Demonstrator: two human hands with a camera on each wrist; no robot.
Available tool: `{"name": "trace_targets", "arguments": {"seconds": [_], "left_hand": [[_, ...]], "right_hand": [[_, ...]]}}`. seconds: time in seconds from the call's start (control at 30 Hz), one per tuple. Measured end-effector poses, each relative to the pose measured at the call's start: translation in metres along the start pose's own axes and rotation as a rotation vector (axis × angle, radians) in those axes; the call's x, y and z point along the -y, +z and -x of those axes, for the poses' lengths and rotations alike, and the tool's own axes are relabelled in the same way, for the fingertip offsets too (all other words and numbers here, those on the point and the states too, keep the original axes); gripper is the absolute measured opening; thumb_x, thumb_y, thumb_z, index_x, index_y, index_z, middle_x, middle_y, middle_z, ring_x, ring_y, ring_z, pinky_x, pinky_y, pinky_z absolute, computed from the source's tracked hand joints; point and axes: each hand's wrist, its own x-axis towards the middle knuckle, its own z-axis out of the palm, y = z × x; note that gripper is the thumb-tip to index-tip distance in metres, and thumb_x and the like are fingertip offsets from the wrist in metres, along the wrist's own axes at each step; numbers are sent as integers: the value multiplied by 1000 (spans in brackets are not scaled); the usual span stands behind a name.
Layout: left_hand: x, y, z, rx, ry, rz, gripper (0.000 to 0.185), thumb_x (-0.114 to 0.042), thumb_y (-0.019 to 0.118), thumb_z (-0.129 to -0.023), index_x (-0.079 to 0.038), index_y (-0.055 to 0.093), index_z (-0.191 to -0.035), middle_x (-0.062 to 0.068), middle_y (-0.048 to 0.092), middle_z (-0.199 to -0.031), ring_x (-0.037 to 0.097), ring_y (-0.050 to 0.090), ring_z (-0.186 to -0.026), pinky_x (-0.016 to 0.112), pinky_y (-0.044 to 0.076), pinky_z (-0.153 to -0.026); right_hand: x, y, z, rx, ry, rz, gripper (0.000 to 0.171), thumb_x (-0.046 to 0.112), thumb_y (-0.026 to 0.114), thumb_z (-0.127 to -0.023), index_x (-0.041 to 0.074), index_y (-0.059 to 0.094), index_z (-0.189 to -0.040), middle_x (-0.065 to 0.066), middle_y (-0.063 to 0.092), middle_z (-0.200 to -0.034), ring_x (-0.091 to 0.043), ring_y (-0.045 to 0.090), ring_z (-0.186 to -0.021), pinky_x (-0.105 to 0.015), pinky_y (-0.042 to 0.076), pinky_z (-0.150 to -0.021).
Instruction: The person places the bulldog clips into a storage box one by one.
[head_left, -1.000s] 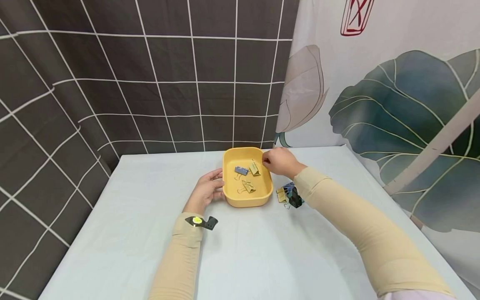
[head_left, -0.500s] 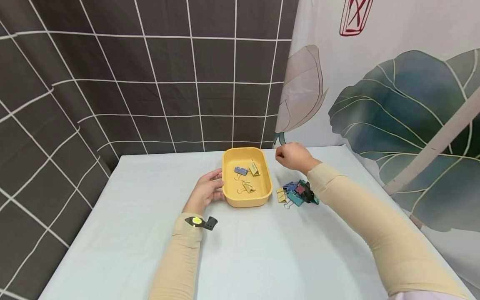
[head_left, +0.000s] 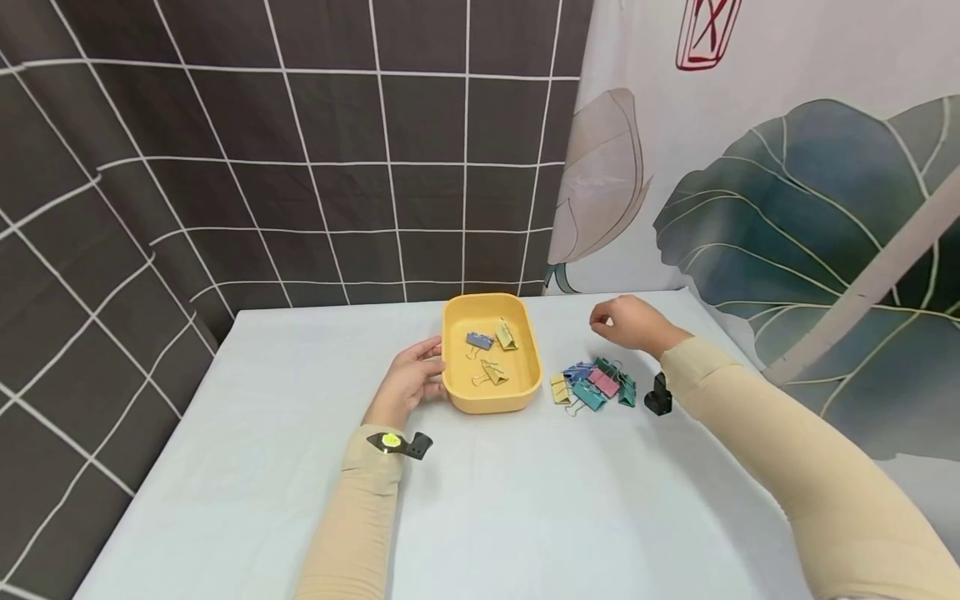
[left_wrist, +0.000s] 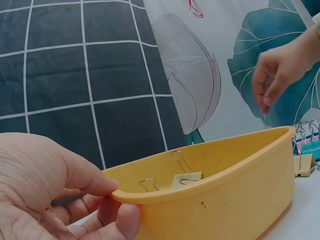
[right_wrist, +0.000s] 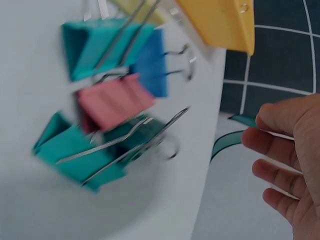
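A pale blue table (head_left: 487,500) stands before a dark grid curtain (head_left: 262,167) and a leaf-print curtain (head_left: 787,208). The left hand (head_left: 408,383) grips the yellow tray (head_left: 525,392) at its 9 o'clock rim. The right hand (head_left: 630,321), loosely curled and empty, hovers at 1 o'clock of the clips (head_left: 596,385).

Left hand (head_left: 408,385) thumb and fingers pinching; right hand (head_left: 633,323) raised, fingers loosely curled, empty.

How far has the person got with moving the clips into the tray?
Done: three clips lie in the yellow tray, which the left hand holds by its rim. In hand: nothing; the right hand hovers empty. Left: the pile of clips on the table.
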Motion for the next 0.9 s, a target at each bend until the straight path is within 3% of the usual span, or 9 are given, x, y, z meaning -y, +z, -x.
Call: {"name": "trace_targets", "arguments": {"seconds": [0.13,0.4,0.6,0.9], "left_hand": [[1,-1,-1,6,4,6,60,5,57,-96,-13,46,-152,10,49,-144,32,60,-114,29,61,-67],[0,-1,-1,17,3,5,60,5,57,-96,-12,46,-152,10,48,-146,31,60,-113,28,61,-67],[-1,-1,0,19,9,4,60,5,57,-96,-12,45,-152,11,48,-146,29,61,-111,28,61,-66],[-3,0,3,7,-5,9,60,5,59,-95,-14,48,-151,9,50,-143,24,61,-105,27,60,-65]], "right_hand": [[-7,4,9,66,3,-9,23,15,67,-97,3,73,-115,-12,72,-112,-31,65,-107,-52,54,-98],[-9,9,19,131,-102,-5,23,13,70,-91,9,75,-112,-10,69,-122,-35,57,-123,-59,45,-107],[0,13,20,185,-180,-25,20,14,75,-86,13,77,-106,-4,71,-116,-33,58,-121,-59,46,-107],[3,19,19,180,-261,13,14,11,74,-85,16,78,-97,0,72,-106,-27,63,-111,-53,52,-101]]}}
